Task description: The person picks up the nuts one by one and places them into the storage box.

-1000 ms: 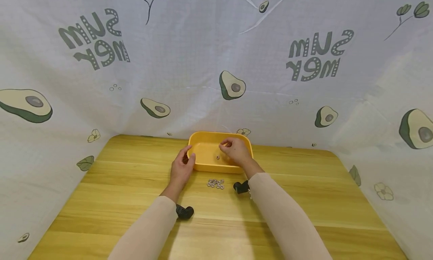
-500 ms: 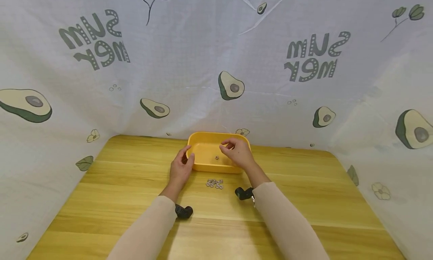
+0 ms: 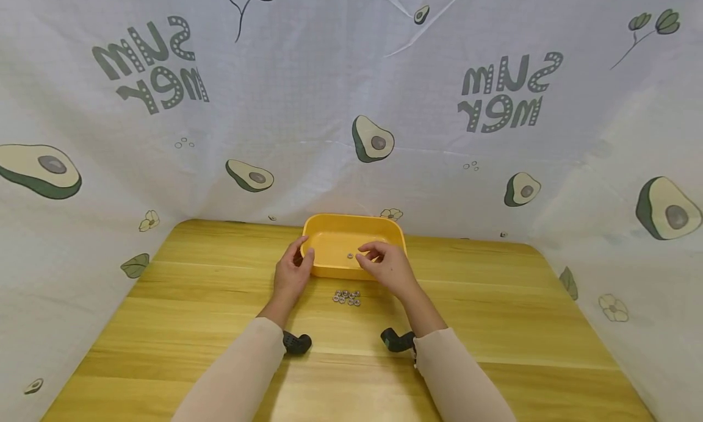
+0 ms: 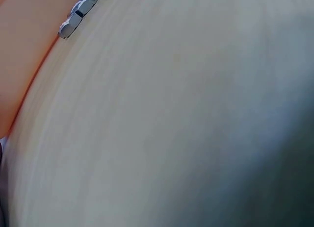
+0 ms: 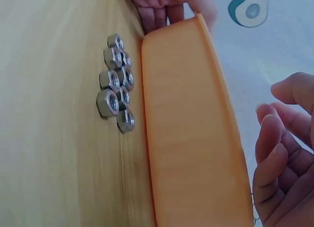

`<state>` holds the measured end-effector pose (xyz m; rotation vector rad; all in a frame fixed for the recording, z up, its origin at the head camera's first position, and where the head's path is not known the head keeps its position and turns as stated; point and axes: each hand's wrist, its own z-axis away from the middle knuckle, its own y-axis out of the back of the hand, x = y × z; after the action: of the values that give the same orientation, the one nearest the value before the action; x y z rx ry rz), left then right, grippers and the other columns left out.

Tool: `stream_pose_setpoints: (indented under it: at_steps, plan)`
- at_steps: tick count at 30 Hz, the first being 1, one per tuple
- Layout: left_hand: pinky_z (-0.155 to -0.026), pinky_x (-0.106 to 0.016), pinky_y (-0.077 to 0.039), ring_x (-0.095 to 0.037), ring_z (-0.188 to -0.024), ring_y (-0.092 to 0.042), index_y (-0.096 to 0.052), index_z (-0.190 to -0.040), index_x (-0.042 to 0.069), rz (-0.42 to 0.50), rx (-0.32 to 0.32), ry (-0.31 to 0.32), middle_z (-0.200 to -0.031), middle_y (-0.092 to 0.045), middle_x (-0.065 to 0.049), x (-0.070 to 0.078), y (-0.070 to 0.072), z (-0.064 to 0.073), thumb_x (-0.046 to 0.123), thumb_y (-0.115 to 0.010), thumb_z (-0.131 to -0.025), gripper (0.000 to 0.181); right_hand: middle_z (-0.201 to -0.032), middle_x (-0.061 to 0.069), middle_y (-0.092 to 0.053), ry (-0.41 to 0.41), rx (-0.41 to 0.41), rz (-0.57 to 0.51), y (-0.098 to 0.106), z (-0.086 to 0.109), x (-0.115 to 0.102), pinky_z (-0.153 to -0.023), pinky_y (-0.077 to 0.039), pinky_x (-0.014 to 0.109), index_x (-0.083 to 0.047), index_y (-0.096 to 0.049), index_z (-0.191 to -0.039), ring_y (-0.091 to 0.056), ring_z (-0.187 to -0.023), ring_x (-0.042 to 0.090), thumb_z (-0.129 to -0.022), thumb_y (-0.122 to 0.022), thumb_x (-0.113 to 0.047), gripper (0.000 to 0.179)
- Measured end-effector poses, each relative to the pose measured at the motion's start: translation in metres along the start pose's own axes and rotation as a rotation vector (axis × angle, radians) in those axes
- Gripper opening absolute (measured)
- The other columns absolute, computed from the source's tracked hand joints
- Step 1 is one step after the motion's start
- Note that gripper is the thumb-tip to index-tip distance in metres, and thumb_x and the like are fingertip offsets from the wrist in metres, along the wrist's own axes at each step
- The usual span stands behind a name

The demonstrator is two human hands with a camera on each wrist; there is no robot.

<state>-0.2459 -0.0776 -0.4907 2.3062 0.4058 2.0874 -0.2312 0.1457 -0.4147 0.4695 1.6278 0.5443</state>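
A shallow yellow tray [image 3: 335,271], orange-looking in the right wrist view, stands at the far side of the table. My left hand [image 3: 292,274] grips its left end, with thumb and fingers around the corner. One small metal nut [image 3: 349,255] lies on the tray's floor. Over the tray's front right part hovers my right hand [image 3: 389,268], fingers loosely bent and thumb apart from the forefinger, with nothing visible between them. Several metal hex nuts [image 5: 112,79] sit in two close rows on the table just in front of the tray. The left wrist view barely shows the hand.
The wooden table [image 3: 219,300] spreads to both sides and in front of the tray. A white cloth [image 3: 307,105] printed with avocados hangs right behind it. Black wrist devices [image 3: 296,343] stick out inward below both hands.
My right hand has drawn back towards the tray's front wall, its forearm moving nearer to me. My left hand stays at the tray. The nuts keep their places.
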Motion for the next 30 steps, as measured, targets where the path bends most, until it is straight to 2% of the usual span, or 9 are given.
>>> stream_pose_setpoints:
  at_steps: [9,16,23,30]
  plan:
    - [-0.110,-0.048,-0.050,-0.032,-0.131,-0.060,-0.059,-0.144,0.021,-0.010,0.008,-0.009,-0.146,-0.060,-0.011,0.000,0.000,-0.001,0.031,-0.062,-0.101,0.044,-0.086,0.004,-0.065,-0.049,0.025,-0.030,-0.004,0.017,0.003,-0.061,-0.046,0.022,-0.014,-0.077,-0.104,-0.054,-0.075,0.019,-0.090,-0.079,-0.024,0.017]
    - [-0.110,-0.047,-0.050,-0.031,-0.131,-0.061,-0.058,-0.144,0.021,-0.023,0.013,-0.014,-0.146,-0.060,-0.011,0.001,0.000,0.000,0.031,-0.063,-0.101,0.044,-0.083,0.003,-0.065,-0.054,0.003,-0.097,-0.011,0.031,0.010,-0.061,-0.045,0.020,-0.010,-0.077,-0.098,-0.054,-0.074,0.017,-0.089,-0.079,-0.018,0.012]
    - [-0.110,-0.047,-0.049,-0.031,-0.131,-0.060,-0.058,-0.144,0.022,-0.027,0.011,-0.007,-0.146,-0.060,-0.011,0.002,0.000,0.001,0.030,-0.063,-0.102,0.043,-0.082,0.001,-0.065,-0.095,-0.055,-0.079,-0.014,0.038,0.019,-0.060,-0.045,0.022,-0.014,-0.077,-0.094,-0.054,-0.074,0.016,-0.089,-0.080,-0.019,0.008]
    - [-0.110,-0.048,-0.049,-0.032,-0.131,-0.060,-0.057,-0.145,0.021,-0.032,0.010,-0.013,-0.147,-0.059,-0.011,0.002,0.000,0.001,0.031,-0.062,-0.102,0.045,-0.083,0.002,-0.067,-0.134,-0.159,-0.079,-0.014,0.042,0.028,-0.057,-0.047,0.024,-0.011,-0.077,-0.094,-0.057,-0.068,0.015,-0.090,-0.078,-0.016,0.007]
